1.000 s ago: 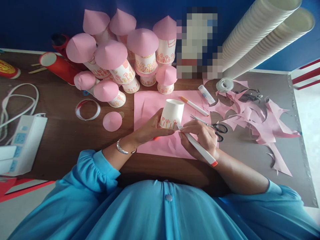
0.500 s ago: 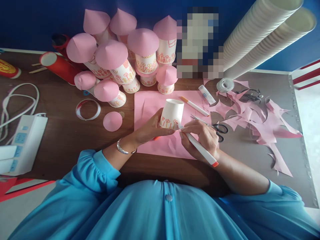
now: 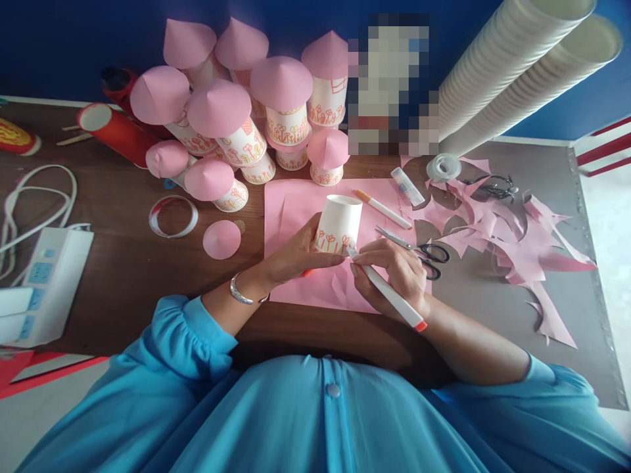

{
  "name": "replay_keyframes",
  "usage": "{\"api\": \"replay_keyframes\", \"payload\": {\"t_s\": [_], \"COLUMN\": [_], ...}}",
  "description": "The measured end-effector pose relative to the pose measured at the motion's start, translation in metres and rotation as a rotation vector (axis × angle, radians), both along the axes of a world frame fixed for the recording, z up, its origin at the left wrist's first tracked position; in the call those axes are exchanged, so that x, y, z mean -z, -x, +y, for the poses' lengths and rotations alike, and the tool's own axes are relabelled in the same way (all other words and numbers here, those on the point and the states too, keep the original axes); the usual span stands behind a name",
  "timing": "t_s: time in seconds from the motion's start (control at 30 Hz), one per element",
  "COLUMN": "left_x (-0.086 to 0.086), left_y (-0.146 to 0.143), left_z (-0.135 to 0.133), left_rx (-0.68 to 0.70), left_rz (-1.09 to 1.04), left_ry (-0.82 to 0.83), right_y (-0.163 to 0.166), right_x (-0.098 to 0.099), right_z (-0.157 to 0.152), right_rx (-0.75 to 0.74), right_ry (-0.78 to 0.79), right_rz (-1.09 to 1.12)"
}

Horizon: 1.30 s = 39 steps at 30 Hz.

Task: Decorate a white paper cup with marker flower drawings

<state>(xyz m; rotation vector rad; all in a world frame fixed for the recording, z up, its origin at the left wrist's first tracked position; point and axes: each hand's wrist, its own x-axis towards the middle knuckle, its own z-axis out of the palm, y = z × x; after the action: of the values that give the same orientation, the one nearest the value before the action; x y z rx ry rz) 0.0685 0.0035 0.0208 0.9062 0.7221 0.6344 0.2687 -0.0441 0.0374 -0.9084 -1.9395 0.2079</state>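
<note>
My left hand is wrapped round an upside-down white paper cup with small orange and pink flowers drawn along its lower edge. My right hand grips a white marker with an orange end, its tip touching the cup's lower edge. Both hands work over a pink paper sheet on the brown table.
Several cups topped with pink paper cones stand at the back. Scissors, another marker, a glue stick, a tape roll and pink scraps lie right. Two long cup stacks lean at back right. A power strip sits left.
The marker tip has shifted slightly left along the cup's lower edge and my right hand moved a little with it. The cup and my left hand stay put.
</note>
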Motion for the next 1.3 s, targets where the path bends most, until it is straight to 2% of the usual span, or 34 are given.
{"api": "replay_keyframes", "payload": {"t_s": [0.33,0.77,1.03,1.3], "left_x": [0.012,0.0,0.007,0.005], "left_y": [0.0,0.0,0.0,0.0], "left_z": [-0.001,0.0,0.0,0.0], "left_rx": [-0.002,-0.009,0.02,0.021], "left_rz": [-0.031,0.025,0.05,0.057], "left_ry": [-0.033,-0.029,-0.082,-0.101], "right_y": [-0.001,-0.001,0.0,0.001], "right_x": [-0.003,-0.001,-0.001,-0.001], "right_z": [-0.001,0.001,0.001,0.001], "right_rx": [0.009,0.013,0.014,-0.003], "right_ry": [-0.01,-0.011,-0.007,-0.013], "right_rz": [-0.013,-0.003,-0.003,-0.002]}}
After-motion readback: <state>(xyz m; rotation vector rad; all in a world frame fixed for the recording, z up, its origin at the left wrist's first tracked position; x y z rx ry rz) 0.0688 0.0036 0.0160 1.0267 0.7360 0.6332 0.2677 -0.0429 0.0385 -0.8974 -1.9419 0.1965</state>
